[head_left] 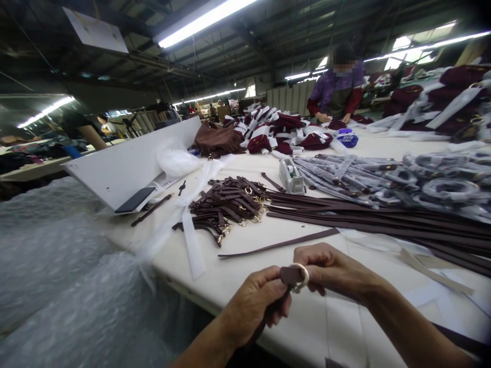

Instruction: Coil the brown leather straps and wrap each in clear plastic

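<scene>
Close in front of me, my left hand (259,299) pinches a short brown strap (289,276) between thumb and fingers, its rounded end pointing up. My right hand (326,267) is closed on the gold-coloured metal ring (306,276) at that strap's end. Part of the metal fitting below the ring is hidden by fingers. Just beyond my hands, a single long brown strap (264,249) lies across the white table (245,271). Farther out sits a pile of short brown straps (226,202) with gold clasps.
Long brown straps (364,217) stretch to the right, below plastic-wrapped straps (383,179). A tape dispenser (292,176) stands behind the pile. At left are a phone (135,200), a white board (134,158) and bubble wrap (69,266). A co-worker (339,89) stands beside maroon bags (287,133).
</scene>
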The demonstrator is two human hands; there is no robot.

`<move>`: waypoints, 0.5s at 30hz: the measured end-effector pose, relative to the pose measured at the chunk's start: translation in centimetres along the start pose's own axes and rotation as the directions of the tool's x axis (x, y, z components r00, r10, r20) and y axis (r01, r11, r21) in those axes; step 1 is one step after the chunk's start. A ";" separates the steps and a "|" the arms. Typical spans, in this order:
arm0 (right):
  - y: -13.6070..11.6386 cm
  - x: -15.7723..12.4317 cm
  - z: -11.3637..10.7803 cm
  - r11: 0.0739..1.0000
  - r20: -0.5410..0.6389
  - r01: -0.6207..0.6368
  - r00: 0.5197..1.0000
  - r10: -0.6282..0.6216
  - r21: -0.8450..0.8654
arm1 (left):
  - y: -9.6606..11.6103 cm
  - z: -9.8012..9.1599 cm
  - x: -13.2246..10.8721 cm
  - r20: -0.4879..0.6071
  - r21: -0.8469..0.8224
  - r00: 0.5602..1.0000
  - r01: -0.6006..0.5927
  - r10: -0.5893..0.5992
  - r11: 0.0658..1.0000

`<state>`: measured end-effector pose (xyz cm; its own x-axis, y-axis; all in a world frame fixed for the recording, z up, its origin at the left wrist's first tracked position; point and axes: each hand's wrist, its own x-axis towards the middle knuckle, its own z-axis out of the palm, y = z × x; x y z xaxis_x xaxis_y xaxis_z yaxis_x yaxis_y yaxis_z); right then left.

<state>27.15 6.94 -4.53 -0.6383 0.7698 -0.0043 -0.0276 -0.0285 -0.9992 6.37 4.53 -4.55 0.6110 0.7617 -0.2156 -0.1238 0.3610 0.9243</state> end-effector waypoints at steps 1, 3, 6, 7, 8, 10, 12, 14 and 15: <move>-0.4 0.1 0.3 1.000 -0.014 0.012 1.000 -0.012 0.002 | -0.4 0.2 0.2 0.001 0.027 1.000 0.008 -0.008 1.000; -1.0 0.3 0.9 0.999 -0.054 0.053 0.997 -0.053 -0.012 | -1.1 0.5 0.6 -0.024 0.044 1.000 -0.002 0.003 0.999; -1.4 0.5 2.1 0.967 -0.067 0.147 0.984 -0.164 -0.208 | -1.8 0.9 1.1 -0.091 0.026 0.995 -0.030 0.032 0.999; -1.3 0.6 2.4 0.938 -0.081 0.172 0.975 -0.205 -0.302 | -1.9 1.0 1.3 -0.115 0.020 0.992 -0.046 0.048 0.999; -1.2 0.6 2.7 0.906 -0.116 0.178 0.964 -0.239 -0.383 | -1.9 1.1 1.4 -0.135 0.019 0.988 -0.066 0.068 0.998; -0.8 0.7 3.1 0.886 -0.249 0.122 0.935 -0.254 -0.447 | -1.8 1.2 1.6 -0.163 0.037 0.978 -0.123 0.127 0.992; -0.3 0.7 3.0 0.941 -0.380 0.043 0.908 -0.177 -0.337 | -1.7 1.3 1.7 -0.158 0.051 0.974 -0.157 0.164 0.986; 0.2 0.6 2.5 0.995 -0.450 0.018 0.891 -0.060 -0.098 | -1.7 1.3 1.7 -0.128 0.030 0.981 -0.145 0.148 0.989; 0.4 0.6 2.2 0.999 -0.458 0.036 0.889 -0.014 0.039 | -1.8 1.2 1.7 -0.119 0.016 0.985 -0.123 0.124 0.992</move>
<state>25.07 6.00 -4.84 -0.2144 0.9767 -0.0078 -0.0808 -0.0257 -0.9964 8.61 4.52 -6.18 0.4936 0.8592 -0.1348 -0.1860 0.2557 0.9487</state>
